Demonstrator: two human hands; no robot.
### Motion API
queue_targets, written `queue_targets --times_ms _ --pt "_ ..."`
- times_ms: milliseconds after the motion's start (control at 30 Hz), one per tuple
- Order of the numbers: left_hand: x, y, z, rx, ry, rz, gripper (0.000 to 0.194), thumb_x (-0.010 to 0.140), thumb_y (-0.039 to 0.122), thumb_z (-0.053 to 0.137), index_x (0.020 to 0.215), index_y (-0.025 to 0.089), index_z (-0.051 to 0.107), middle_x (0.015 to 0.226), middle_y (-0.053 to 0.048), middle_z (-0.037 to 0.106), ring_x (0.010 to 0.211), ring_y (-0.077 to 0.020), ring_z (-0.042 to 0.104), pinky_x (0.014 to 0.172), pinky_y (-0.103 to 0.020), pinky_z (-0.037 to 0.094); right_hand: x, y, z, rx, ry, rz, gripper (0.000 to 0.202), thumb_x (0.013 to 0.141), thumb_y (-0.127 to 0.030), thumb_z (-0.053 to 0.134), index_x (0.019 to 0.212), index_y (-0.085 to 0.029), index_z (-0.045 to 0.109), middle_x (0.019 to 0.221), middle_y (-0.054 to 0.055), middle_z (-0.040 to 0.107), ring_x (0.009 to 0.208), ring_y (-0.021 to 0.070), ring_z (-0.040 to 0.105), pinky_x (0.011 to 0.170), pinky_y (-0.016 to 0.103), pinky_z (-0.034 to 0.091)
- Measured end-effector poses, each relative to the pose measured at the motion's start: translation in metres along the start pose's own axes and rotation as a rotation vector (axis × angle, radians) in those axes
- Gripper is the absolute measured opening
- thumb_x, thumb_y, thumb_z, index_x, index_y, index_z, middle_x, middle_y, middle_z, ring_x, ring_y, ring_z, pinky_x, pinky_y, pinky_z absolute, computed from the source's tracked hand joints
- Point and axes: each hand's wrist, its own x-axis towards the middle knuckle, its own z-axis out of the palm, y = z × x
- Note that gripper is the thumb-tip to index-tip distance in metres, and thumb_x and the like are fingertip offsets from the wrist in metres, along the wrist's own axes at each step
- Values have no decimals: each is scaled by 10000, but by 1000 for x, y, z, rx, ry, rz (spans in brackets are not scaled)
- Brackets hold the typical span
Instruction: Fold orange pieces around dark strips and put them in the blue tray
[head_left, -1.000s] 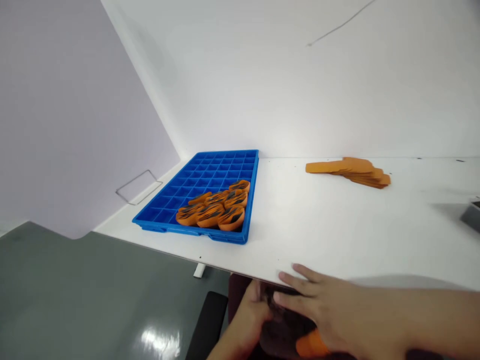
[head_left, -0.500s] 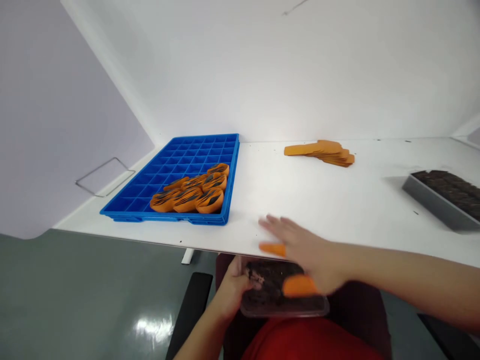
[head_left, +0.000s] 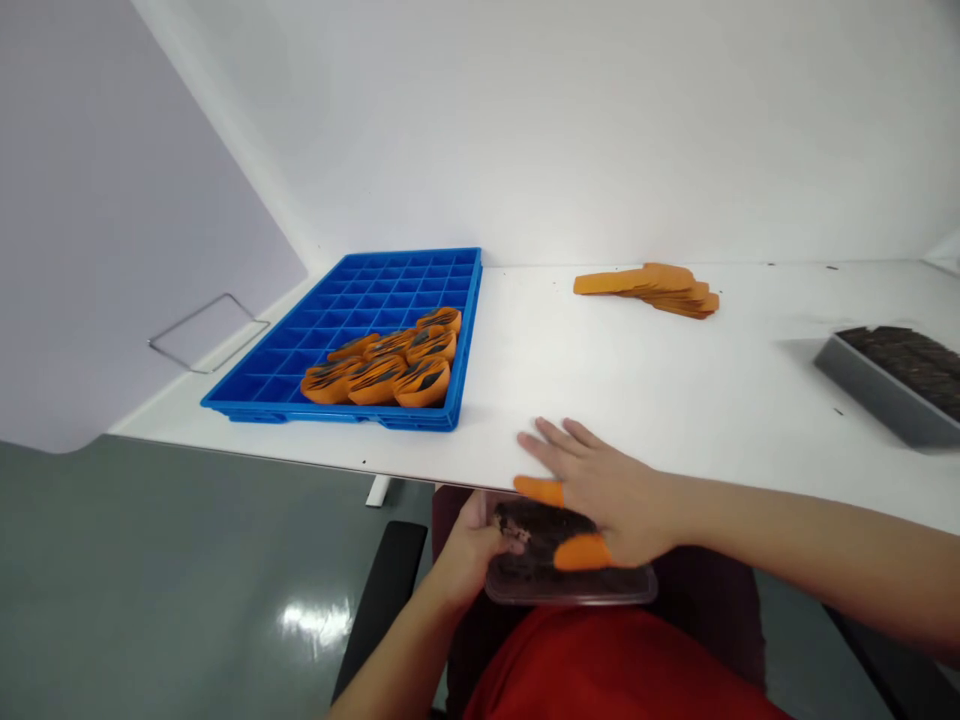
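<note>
Bright, even light; floor glare

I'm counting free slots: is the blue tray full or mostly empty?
Mostly empty. The blue tray holds a cluster of orange pieces only at its near right corner; the other compartments show bare blue bottoms.

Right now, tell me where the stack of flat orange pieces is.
In the head view, the stack of flat orange pieces lies at the far edge of the white table by the wall, right of the blue tray and left of the grey tray.
</note>
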Motion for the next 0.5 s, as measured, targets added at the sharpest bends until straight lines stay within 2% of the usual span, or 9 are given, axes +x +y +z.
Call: queue_targets --times_ms 67,100,133,200,267,333,400,500 --pt "0 0 2 -2 -3 -3 627 521 -15 542 1112 191 582 1050 -37 649 873 -186 600 683 -249 469 -11 -4 4 34 -66 -130 555 739 -605 576 1157 -243 624 1527 82 98 1368 417 0 1070 622 25" --pt "0 0 2 -7 -9 -9 615 520 -8 544 1102 189 582 1046 -35 648 851 -178 600 678 -249 468 -20 -7 7 54 -46 -174 494 737 -586 589 1098 -254 654 1528 51 109 1374 402 21 1083 603 41" --pt "-1 0 2 -11 -10 -18 598 515 0 545 1082 184 585 1037 -35 647 819 -169 599 671 -248 466 -31 -10 13 67 25 -184 457 742 -554 597 1084 -258 656 1528 33 114 1379 387 49 1095 581 73" --pt "-1 -2 2 -5 9 -41 542 497 14 542 1015 165 594 1003 -35 643 751 -147 590 648 -244 461 -56 -17 29 76 290 -96 474 761 -462 604 1196 -277 571 1524 25 113 1377 355 127 1098 545 169" --pt "-1 -5 1 30 42 -73 502 485 26 540 969 151 592 994 -40 625 711 -130 578 630 -240 455 -82 -28 52 73 545 90 545 773 -352 605 1291 -327 441 1510 26 140 1352 329 226 1072 522 266" --pt "0 -9 0 82 47 -104 503 491 39 543 981 147 586 1037 -55 595 707 -123 570 621 -241 452 -104 -41 78 91 711 343 579 786 -288 588 1317 -348 362 1475 51 203 1306 308 316 1042 510 325" --pt "0 -14 0 121 18 -128 546 501 53 547 1037 155 573 1105 -71 557 709 -117 563 621 -247 454 -120 -54 101 148 862 648 538 807 -312 567 1304 -317 360 1412 91 291 1263 307 364 1043 527 321" --pt "1 -21 6 122 -20 -156 610 500 67 565 1099 178 547 1155 -77 519 720 -110 558 628 -243 457 -132 -66 125 470 908 982 524 800 -468 554 1249 -250 396 1278 130 438 1116 296 499 983 511 397"
